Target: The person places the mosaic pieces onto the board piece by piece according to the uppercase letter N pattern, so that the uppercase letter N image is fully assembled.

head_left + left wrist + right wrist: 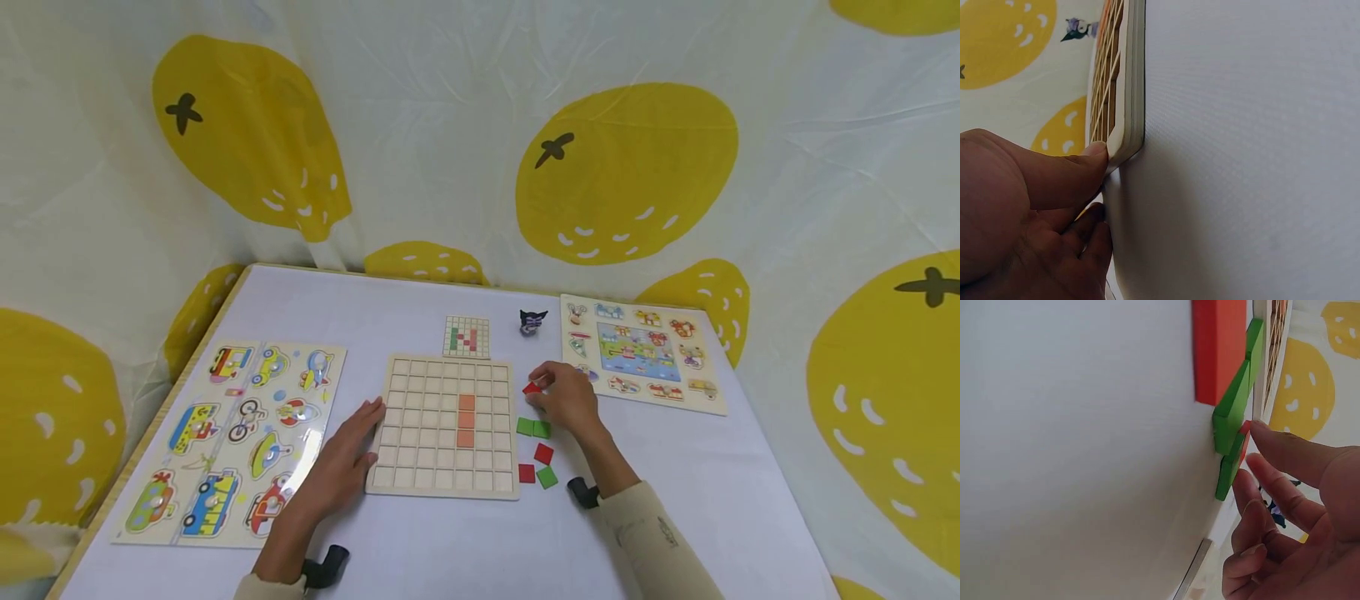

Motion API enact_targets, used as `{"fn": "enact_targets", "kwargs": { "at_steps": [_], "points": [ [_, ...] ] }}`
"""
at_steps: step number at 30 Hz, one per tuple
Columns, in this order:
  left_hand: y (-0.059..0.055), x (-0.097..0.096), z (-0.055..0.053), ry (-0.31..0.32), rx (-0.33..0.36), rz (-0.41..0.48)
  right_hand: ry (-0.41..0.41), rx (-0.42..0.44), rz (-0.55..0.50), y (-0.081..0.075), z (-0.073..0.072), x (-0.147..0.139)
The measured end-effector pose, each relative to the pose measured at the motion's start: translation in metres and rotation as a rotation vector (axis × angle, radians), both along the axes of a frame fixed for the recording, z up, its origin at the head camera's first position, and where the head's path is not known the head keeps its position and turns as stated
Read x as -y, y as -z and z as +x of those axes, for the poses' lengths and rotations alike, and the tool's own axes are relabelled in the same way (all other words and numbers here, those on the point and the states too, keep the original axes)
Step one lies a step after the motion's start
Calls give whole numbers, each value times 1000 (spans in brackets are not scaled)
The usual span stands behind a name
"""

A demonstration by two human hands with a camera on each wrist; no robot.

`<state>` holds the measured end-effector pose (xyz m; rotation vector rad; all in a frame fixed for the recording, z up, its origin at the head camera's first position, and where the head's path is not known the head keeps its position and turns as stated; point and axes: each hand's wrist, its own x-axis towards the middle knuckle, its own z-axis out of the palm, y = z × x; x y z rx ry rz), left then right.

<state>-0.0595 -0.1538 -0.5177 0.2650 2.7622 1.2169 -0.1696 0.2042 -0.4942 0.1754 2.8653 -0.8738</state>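
A wooden grid board (423, 458) lies flat on the table, with three orange-red squares (467, 420) in one column. My left hand (343, 462) rests along its left side; in the left wrist view the thumb (1079, 172) touches the board's corner. Right of the board, my right hand (567, 398) pinches a red square tile (531, 388) between thumb and fingers. Below that hand lie two green tiles (542, 429) side by side, two red tiles (543, 453) and another green tile (547, 477). The right wrist view shows the held tile (1245, 427) mostly hidden.
Behind the board lies a small pattern card (467, 323) with green and red squares, and a dark figurine (532, 323) stands beside it. A vehicle puzzle (330, 367) is at the left, an animal puzzle (587, 329) at the back right. A lemon-print curtain (435, 167) hangs behind the table.
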Motion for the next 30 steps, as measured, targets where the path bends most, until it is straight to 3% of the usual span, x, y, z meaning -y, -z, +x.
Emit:
{"fn": "enact_targets", "kwargs": {
  "at_steps": [19, 30],
  "points": [
    [0, 0, -1, -4, 5, -16, 21, 12, 3, 2, -4, 7],
    [0, 0, -1, -3, 9, -21, -9, -20, -47, -7, 11, 8]
  ]
}}
